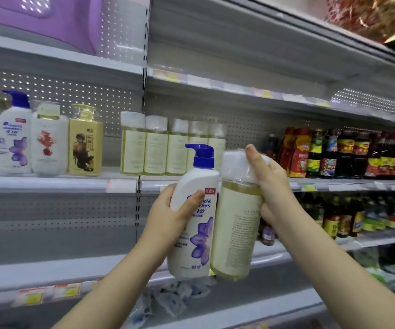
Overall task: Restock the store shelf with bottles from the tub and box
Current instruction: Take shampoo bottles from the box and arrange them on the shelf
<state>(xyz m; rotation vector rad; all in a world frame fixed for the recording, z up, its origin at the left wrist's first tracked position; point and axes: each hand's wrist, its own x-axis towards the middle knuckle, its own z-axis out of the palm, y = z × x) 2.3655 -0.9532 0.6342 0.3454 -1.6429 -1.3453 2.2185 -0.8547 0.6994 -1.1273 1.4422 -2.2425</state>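
Observation:
My left hand (168,213) grips a white shampoo bottle (195,224) with a blue pump and a purple flower on its label. Beside it, my right hand (269,184) holds a yellowish bottle (235,231) by its plastic-wrapped cap. Both bottles are upright and touch side by side in front of the middle shelf (58,182). On that shelf stand a matching white pump bottle (13,136), a white bottle with a red print (49,141), a yellow bottle (85,141) and a row of several pale yellowish bottles (168,146).
Sauce bottles and packets (339,153) fill the right end of the middle shelf and the shelf below it. A purple basket (56,17) sits on the top left shelf. The lower left shelf (49,264) is bare. Crumpled plastic wrap (168,298) lies low down.

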